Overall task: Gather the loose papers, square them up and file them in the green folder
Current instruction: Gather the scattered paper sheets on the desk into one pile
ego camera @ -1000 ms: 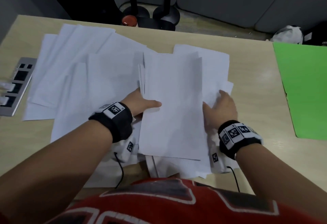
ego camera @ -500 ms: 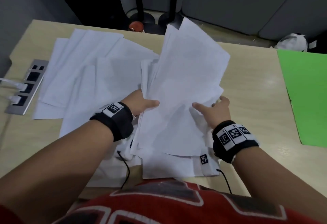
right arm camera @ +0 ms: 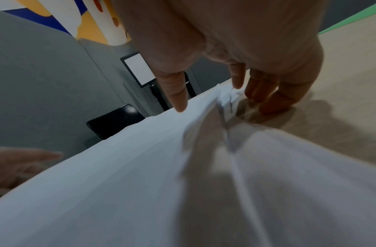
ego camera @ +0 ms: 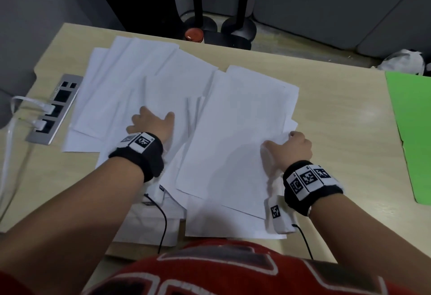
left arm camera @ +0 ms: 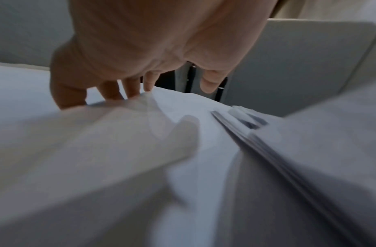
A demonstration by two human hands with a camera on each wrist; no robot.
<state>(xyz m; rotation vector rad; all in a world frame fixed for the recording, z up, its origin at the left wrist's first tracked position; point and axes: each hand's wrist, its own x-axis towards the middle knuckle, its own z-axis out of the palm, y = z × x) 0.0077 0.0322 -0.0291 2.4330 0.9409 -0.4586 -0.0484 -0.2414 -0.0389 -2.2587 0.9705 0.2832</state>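
Note:
A rough pile of white papers [ego camera: 235,136] lies flat on the desk in front of me. My right hand [ego camera: 285,143] pinches its right edge, thumb on top and fingers curled at the edge by the tabletop, as the right wrist view shows [right arm camera: 216,98]. More loose sheets [ego camera: 130,89] are fanned out to the left. My left hand [ego camera: 152,122] rests on them with spread, fairly straight fingers [left arm camera: 129,90] touching the paper and holding nothing. The green folder [ego camera: 410,131] lies closed at the desk's right edge, apart from both hands.
A silver socket panel [ego camera: 56,108] with white cables plugged in is set into the desk at the left. Beyond the far edge stand black stand bases [ego camera: 238,30] and a red-capped object [ego camera: 193,34]. Bare desk [ego camera: 345,131] separates pile and folder.
The pile, lifted and tilted by both hands half a second ago, now lies flat. My left hand let go of it and moved left onto the loose sheets.

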